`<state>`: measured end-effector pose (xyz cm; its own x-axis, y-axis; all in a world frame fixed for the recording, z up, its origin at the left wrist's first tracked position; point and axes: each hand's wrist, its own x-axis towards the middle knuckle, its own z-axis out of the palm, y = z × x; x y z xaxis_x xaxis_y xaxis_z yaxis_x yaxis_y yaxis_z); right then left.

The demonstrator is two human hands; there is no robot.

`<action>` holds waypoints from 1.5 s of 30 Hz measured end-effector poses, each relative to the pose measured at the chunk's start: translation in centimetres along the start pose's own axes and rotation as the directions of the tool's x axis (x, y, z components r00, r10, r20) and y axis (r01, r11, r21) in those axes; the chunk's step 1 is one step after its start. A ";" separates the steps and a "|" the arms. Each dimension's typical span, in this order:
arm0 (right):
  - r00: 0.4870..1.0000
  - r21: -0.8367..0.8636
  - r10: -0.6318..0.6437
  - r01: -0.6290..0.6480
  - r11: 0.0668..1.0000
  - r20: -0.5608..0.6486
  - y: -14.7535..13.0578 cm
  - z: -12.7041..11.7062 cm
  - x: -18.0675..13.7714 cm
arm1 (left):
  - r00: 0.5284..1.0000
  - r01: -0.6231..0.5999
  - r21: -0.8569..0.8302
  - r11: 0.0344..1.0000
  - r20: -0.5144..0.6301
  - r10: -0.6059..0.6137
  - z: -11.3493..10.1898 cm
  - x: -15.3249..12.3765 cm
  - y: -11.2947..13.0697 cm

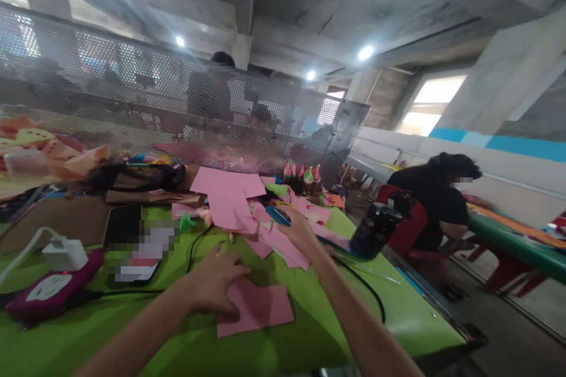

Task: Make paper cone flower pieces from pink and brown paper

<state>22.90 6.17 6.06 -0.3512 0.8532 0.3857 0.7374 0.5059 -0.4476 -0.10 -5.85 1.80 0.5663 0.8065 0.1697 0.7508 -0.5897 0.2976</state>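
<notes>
My left hand (216,283) lies with fingers spread on a folded-looking pink sheet of paper (265,309) near the front of the green table. Farther back, my right hand (300,235) reaches over loose pink paper pieces (283,244), its fingers closed around a small blue object (277,215). Its kind is hard to make out, since the fingers cover part of it. A larger pink sheet (230,200) lies just left of the blue object, on the heap.
On the left are a phone (145,253), a purple power strip (57,291) and a white charger (65,254). A black tumbler (375,230) stands at the right edge. Behind rises a perforated metal screen (154,112). A person (433,200) sits at right.
</notes>
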 end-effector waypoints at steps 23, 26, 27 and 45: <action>0.994 0.432 0.038 -0.080 0.898 0.105 -1.2 0.3 -2.4 | 0.920 0.206 -0.655 0.727 -0.123 -0.372 2.0 -0.5 -1.8; 0.978 0.458 0.201 -0.155 0.875 -0.053 0.4 0.0 -0.3 | 0.879 0.212 -0.733 0.647 -0.146 -0.453 2.2 -1.0 -2.0; 0.967 0.462 0.241 -0.177 0.869 -0.082 0.8 0.0 0.3 | 0.860 0.216 -0.758 0.616 -0.151 -0.487 2.2 -1.1 -2.0; 0.961 0.659 0.164 -0.273 0.701 0.223 -5.4 3.3 -8.6 | 0.769 0.023 -0.926 0.378 -0.226 -0.599 3.2 -1.6 2.4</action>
<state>20.05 -3.47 2.46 -0.3447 0.9313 0.1173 0.2326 0.2059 -0.9505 1.86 -8.68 -0.81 -0.0908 0.9822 0.1643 -0.0184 -0.1666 0.9859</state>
